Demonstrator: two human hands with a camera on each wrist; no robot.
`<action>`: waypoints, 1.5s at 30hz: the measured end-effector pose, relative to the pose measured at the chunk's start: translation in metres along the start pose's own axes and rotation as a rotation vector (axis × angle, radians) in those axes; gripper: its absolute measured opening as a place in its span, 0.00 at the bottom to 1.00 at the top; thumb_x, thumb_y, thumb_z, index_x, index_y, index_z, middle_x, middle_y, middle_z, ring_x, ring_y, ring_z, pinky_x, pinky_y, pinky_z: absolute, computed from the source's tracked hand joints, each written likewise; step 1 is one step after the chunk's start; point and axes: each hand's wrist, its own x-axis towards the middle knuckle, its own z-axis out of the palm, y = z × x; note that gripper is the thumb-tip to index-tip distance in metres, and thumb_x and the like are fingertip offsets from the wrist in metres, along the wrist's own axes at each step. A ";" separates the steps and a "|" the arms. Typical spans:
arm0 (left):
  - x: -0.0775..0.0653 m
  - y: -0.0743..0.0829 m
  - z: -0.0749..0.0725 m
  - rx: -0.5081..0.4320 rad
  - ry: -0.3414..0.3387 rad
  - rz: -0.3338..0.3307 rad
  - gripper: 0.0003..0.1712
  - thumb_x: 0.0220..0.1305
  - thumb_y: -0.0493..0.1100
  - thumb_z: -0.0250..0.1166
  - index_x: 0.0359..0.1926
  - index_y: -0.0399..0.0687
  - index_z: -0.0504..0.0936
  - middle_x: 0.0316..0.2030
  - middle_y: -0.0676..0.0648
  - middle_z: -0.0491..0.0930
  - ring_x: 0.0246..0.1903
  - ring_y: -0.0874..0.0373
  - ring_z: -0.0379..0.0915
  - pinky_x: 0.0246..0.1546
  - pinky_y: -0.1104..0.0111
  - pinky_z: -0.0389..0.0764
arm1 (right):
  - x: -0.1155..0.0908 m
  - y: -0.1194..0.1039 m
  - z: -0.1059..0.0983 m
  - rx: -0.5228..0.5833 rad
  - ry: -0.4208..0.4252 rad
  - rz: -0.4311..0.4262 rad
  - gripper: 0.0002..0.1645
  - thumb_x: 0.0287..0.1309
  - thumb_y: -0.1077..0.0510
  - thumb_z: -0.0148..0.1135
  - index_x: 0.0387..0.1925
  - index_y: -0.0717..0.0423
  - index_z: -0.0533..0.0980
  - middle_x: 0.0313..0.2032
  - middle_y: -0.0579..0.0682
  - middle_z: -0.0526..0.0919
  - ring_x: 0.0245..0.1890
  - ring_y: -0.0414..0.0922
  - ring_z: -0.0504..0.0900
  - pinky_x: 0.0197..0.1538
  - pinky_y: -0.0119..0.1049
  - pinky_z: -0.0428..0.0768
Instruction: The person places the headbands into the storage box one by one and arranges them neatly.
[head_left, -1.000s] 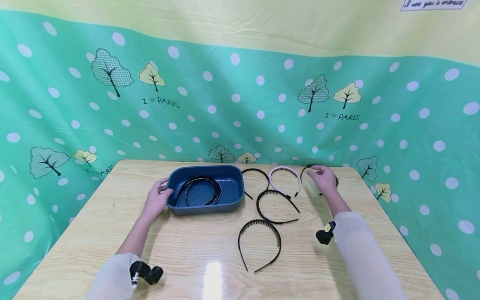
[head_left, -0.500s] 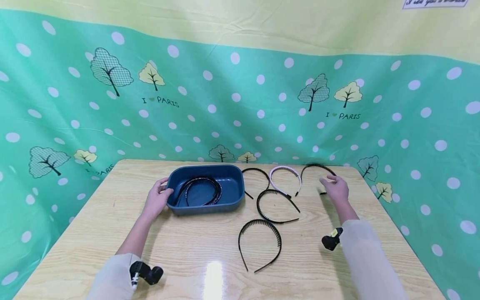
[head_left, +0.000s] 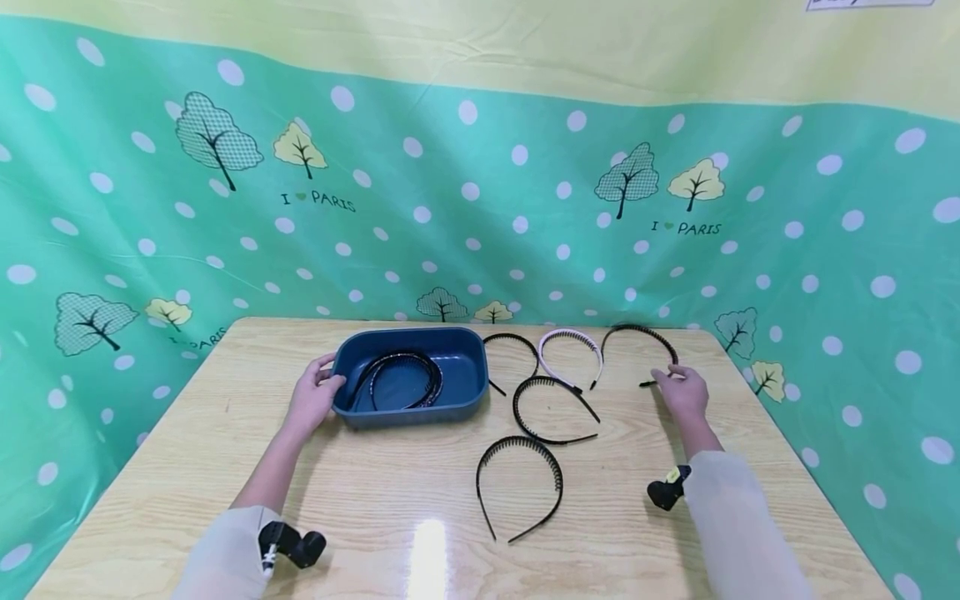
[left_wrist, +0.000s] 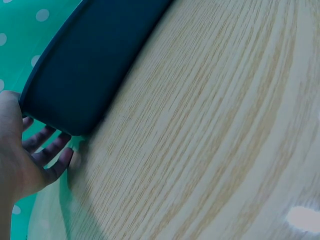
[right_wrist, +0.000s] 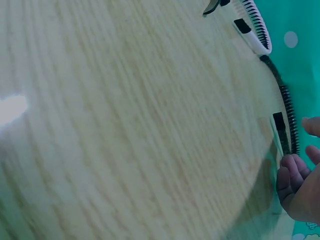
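In the head view my left hand holds the left end of a dark blue plastic box, thumb over the rim and fingers against the outside. Inside the box lie a few dark headbands. My right hand is at the right side of a black toothed headband near the far right corner, hiding part of it. In the right wrist view its fingertips overlap that headband near its black tip, with the thumb apart; I cannot tell whether they pinch it.
Between box and right hand lie a pale pink headband and black toothed headbands: one beside the box, one in the middle, one nearer the front. The wooden table ends at a green dotted curtain.
My right hand has slid from the top of the far right headband, along it to the right and nearer. That headband stays about where it was. My left hand keeps its hold on the box.
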 end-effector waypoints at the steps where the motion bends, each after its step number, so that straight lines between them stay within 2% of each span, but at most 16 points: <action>1: 0.000 0.000 0.000 0.001 -0.001 -0.001 0.30 0.69 0.41 0.49 0.70 0.46 0.56 0.57 0.32 0.69 0.52 0.43 0.70 0.38 0.74 0.72 | 0.000 0.001 0.000 0.001 0.000 0.001 0.36 0.63 0.46 0.52 0.65 0.64 0.61 0.59 0.67 0.68 0.56 0.58 0.70 0.53 0.47 0.71; 11: 0.001 -0.002 0.001 0.003 0.000 -0.005 0.30 0.69 0.41 0.49 0.70 0.46 0.56 0.57 0.32 0.68 0.52 0.43 0.70 0.40 0.72 0.73 | -0.002 0.005 0.001 -0.048 0.002 -0.034 0.32 0.61 0.50 0.54 0.62 0.65 0.66 0.54 0.66 0.72 0.52 0.56 0.72 0.43 0.40 0.72; 20: 0.001 -0.001 0.001 0.003 -0.006 -0.006 0.30 0.69 0.42 0.48 0.70 0.47 0.55 0.58 0.32 0.68 0.53 0.43 0.69 0.43 0.69 0.73 | -0.003 0.006 -0.002 -0.141 -0.038 -0.100 0.30 0.60 0.51 0.55 0.59 0.65 0.68 0.44 0.58 0.74 0.37 0.46 0.71 0.35 0.33 0.70; 23: 0.001 -0.001 0.001 0.006 -0.003 -0.004 0.30 0.69 0.42 0.49 0.70 0.47 0.56 0.58 0.32 0.68 0.53 0.43 0.69 0.42 0.69 0.73 | -0.004 0.006 -0.003 -0.176 -0.065 -0.145 0.29 0.61 0.52 0.56 0.59 0.65 0.68 0.42 0.57 0.74 0.36 0.45 0.71 0.34 0.32 0.69; 29: 0.001 -0.001 0.001 0.013 0.006 -0.001 0.30 0.69 0.42 0.49 0.70 0.47 0.56 0.57 0.32 0.69 0.52 0.44 0.70 0.40 0.73 0.72 | -0.005 0.007 -0.004 -0.228 -0.100 -0.232 0.26 0.61 0.56 0.56 0.57 0.67 0.69 0.40 0.59 0.74 0.37 0.49 0.71 0.35 0.34 0.68; 34: 0.001 -0.001 0.001 0.006 0.002 -0.001 0.30 0.69 0.42 0.49 0.70 0.47 0.56 0.57 0.32 0.69 0.53 0.43 0.70 0.42 0.70 0.73 | -0.003 0.008 -0.003 -0.286 -0.111 -0.288 0.25 0.60 0.58 0.55 0.56 0.68 0.70 0.40 0.62 0.74 0.39 0.53 0.72 0.37 0.36 0.68; 41: 0.002 -0.002 0.001 0.001 0.004 -0.002 0.30 0.69 0.42 0.49 0.70 0.47 0.56 0.57 0.32 0.69 0.52 0.44 0.70 0.42 0.70 0.74 | 0.002 0.010 0.001 -0.349 -0.137 -0.373 0.23 0.61 0.60 0.52 0.54 0.71 0.72 0.45 0.69 0.77 0.46 0.60 0.75 0.47 0.49 0.73; 45: 0.002 -0.003 0.001 -0.001 0.005 -0.001 0.30 0.69 0.42 0.49 0.70 0.47 0.56 0.57 0.32 0.69 0.52 0.44 0.71 0.41 0.71 0.74 | 0.003 0.013 0.003 -0.365 -0.141 -0.416 0.20 0.62 0.59 0.52 0.51 0.70 0.75 0.45 0.69 0.78 0.46 0.61 0.75 0.47 0.51 0.73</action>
